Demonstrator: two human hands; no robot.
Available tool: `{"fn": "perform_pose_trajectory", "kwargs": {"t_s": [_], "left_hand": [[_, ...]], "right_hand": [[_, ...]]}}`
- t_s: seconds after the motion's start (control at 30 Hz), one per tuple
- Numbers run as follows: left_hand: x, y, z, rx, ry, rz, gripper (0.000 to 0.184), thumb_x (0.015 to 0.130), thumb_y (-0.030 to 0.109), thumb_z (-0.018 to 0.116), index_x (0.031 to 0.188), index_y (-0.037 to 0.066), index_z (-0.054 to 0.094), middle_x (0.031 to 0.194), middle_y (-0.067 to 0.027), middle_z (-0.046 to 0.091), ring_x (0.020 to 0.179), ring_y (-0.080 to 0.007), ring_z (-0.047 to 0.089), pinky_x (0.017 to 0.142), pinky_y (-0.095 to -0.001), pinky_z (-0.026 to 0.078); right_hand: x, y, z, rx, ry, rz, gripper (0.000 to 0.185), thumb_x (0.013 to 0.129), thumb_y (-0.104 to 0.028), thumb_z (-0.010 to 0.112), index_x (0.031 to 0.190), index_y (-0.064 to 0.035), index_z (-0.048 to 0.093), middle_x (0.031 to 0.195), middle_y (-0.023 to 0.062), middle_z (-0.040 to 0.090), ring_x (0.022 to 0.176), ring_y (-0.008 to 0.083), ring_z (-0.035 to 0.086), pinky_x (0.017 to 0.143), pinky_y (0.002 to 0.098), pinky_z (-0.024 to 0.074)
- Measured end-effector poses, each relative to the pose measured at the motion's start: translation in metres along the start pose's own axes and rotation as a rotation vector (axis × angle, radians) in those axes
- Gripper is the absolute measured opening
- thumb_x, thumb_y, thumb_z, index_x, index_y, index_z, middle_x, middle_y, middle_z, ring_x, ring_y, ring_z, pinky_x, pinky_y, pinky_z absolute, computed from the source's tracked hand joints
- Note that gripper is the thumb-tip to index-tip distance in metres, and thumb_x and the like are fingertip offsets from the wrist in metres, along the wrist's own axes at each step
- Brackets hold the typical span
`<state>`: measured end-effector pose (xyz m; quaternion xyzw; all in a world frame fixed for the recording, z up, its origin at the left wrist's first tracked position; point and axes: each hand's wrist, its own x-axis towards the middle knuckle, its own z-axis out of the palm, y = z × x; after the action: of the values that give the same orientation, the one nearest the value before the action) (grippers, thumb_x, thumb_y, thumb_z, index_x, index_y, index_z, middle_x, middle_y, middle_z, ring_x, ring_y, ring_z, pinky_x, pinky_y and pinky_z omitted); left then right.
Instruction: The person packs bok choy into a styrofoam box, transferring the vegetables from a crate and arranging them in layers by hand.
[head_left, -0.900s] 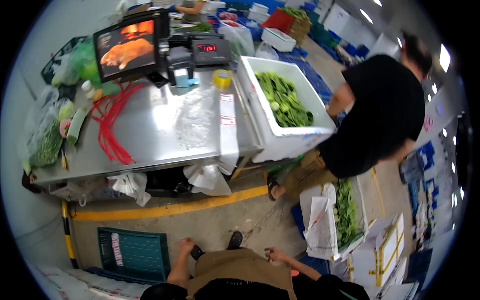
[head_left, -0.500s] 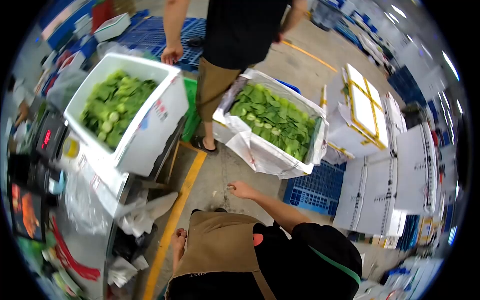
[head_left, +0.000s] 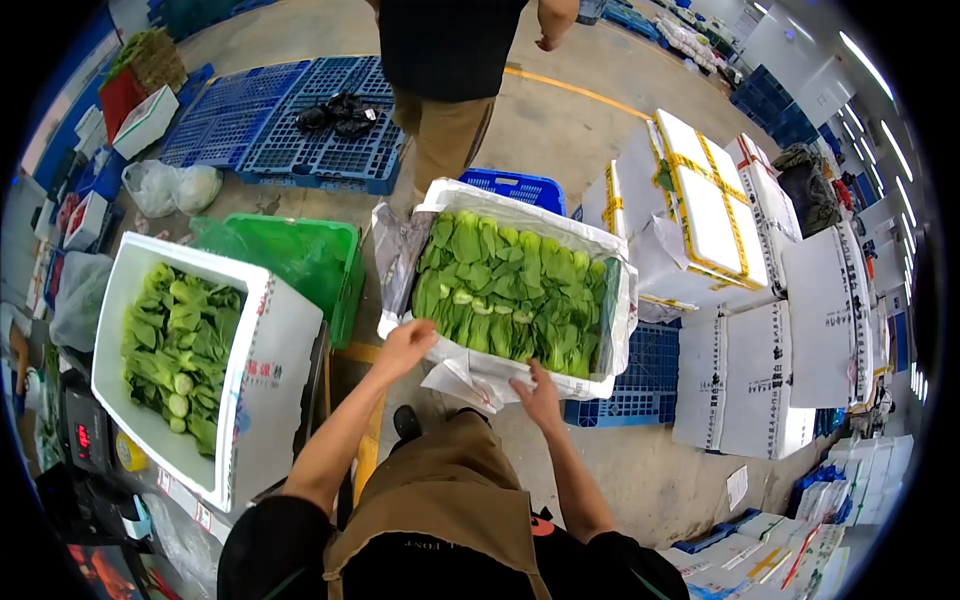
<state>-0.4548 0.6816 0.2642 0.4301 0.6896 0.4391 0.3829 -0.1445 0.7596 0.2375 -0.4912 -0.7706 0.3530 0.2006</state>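
Observation:
A white foam box (head_left: 628, 345) lined with pale paper stands in front of me, filled with rows of leafy green bok choy (head_left: 510, 290). My left hand (head_left: 402, 350) is at its near left corner, fingers loosely bent and holding nothing visible. At the near side, my right hand (head_left: 541, 398) has its thumb and fingers apart beside the loose paper liner (head_left: 470, 385). Whether either hand touches the box or paper, I cannot tell. Left of me, a second foam box (head_left: 270, 350) of bok choy (head_left: 180, 350) rests tilted on a bench.
A green crate (head_left: 345, 290) and a blue crate (head_left: 520, 188) stand beyond the boxes. Taped foam boxes (head_left: 700, 190) and white cartons (head_left: 750, 370) are stacked right. Blue pallets (head_left: 330, 150) lie behind. A person (head_left: 450, 60) is ahead; a scale (head_left: 85, 435) sits left.
Both my hands have come forward to the near side of the middle box. My view has moved closer to it. The other person has stepped farther away.

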Motion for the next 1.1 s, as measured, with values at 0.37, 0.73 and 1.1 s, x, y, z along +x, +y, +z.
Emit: {"fn": "perform_pose_trajectory", "kwargs": {"t_s": [0.37, 0.73, 1.1], "left_hand": [[0.286, -0.037, 0.101, 0.379, 0.035, -0.446, 0.09, 0.073, 0.05, 0.075, 0.143, 0.01, 0.034, 0.145, -0.0247, 0.031, 0.133, -0.0386, 0.033, 0.103, -0.0504, 0.035], [0.354, -0.03, 0.166, 0.567, 0.188, -0.868, 0.116, 0.067, 0.044, 0.082, 0.151, 0.023, 0.005, 0.146, -0.0298, 0.02, 0.135, -0.0432, 0.024, 0.102, -0.0583, 0.029], [0.346, -0.035, 0.164, 0.665, 0.057, -0.749, 0.09, 0.074, 0.037, 0.078, 0.144, 0.024, 0.024, 0.143, -0.037, 0.014, 0.131, -0.0489, 0.023, 0.091, -0.0596, 0.035]], "right_hand": [[0.288, 0.049, 0.06, -0.406, -0.073, 0.351, 0.091, 0.075, -0.047, 0.076, 0.148, -0.022, 0.028, 0.141, 0.0302, 0.032, 0.125, 0.0496, 0.035, 0.094, 0.0587, 0.0349], [0.335, 0.04, 0.103, -0.248, 0.102, 0.797, 0.093, 0.074, -0.015, 0.079, 0.147, -0.0173, 0.022, 0.141, 0.0303, 0.019, 0.112, 0.0474, 0.044, 0.092, 0.0543, 0.0382], [0.341, 0.041, 0.082, -0.251, -0.035, 0.905, 0.088, 0.078, -0.014, 0.072, 0.148, -0.0091, 0.02, 0.113, 0.0281, 0.054, 0.095, 0.0399, 0.056, 0.088, 0.0535, 0.0382]]}}
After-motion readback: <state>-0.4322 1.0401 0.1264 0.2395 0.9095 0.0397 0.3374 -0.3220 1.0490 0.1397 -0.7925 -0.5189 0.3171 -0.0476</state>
